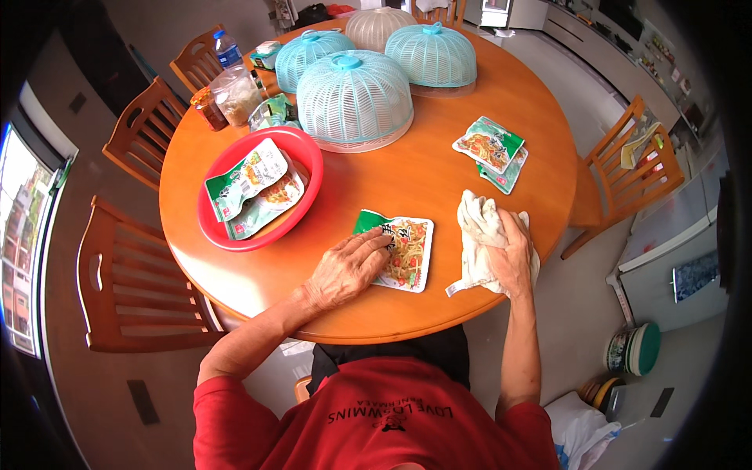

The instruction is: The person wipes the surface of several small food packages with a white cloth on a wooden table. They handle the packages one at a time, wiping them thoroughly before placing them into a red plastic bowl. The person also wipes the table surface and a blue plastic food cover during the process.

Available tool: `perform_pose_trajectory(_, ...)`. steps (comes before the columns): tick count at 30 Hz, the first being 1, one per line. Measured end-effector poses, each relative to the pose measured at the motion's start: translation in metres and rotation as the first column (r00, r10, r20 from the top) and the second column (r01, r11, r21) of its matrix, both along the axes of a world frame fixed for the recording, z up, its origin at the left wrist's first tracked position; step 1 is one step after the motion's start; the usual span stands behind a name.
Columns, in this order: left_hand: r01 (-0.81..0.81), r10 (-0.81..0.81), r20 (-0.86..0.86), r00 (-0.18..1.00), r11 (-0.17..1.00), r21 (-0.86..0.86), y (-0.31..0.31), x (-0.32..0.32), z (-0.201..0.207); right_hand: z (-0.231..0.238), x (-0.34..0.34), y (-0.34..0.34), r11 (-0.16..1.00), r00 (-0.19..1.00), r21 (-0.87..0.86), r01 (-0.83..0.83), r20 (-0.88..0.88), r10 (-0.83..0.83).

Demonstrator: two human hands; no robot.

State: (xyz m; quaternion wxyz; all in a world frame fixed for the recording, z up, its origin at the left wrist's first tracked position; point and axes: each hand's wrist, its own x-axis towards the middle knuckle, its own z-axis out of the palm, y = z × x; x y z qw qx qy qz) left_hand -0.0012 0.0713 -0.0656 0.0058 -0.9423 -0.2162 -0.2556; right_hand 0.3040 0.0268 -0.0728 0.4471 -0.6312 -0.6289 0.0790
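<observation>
A green and white food pouch point(410, 257) with a noodle-like picture lies flat near the front of the round table. My left hand point(348, 270) rests on its left part, fingers stretched out flat. To the right of the pouch, my right hand point(511, 257) is closed over a crumpled white cloth point(475, 223) on the tabletop. Two more pouches point(492, 145) lie overlapping beyond the cloth. At the left, a red plastic basin point(307, 160) holds further pouches point(249, 176) of the same look.
Blue mesh food covers point(354, 102) and a beige one point(381, 30) stand at the back of the wooden table point(446, 180). A red-lidded jar point(208, 108), a clear container point(237, 95) and a water bottle point(227, 50) stand at the back left. Chairs point(145, 270) surround the table.
</observation>
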Motion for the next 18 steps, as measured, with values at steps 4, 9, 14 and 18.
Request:
perform_pose_trajectory(4, 0.028, -0.027, 0.019, 0.999, 1.000, -0.015, -0.015, 0.007, 0.018, 0.002, 0.000, -0.003, 1.000, 1.000, -0.020, 0.010, 0.021, -0.009)
perform_pose_trajectory(9, 0.070, -0.059, -0.084, 0.995, 0.989, 0.133, -0.016, -0.005, 0.005, -0.004, 0.002, -0.001, 1.000, 1.000, 0.014, -0.014, 0.002, 0.014)
perform_pose_trajectory(14, 0.003, -0.003, 0.004, 1.000, 0.995, 0.099, -0.011, -0.002, 0.001, -0.002, -0.001, -0.001, 1.000, 1.000, -0.029, 0.004, -0.019, -0.004)
perform_pose_trajectory(18, 0.035, 0.238, 0.480, 0.845, 0.869, -0.493, -0.014, 0.022, 0.039, -0.002, 0.001, -0.003, 0.998, 1.000, -0.050, 0.025, -0.003, -0.025)
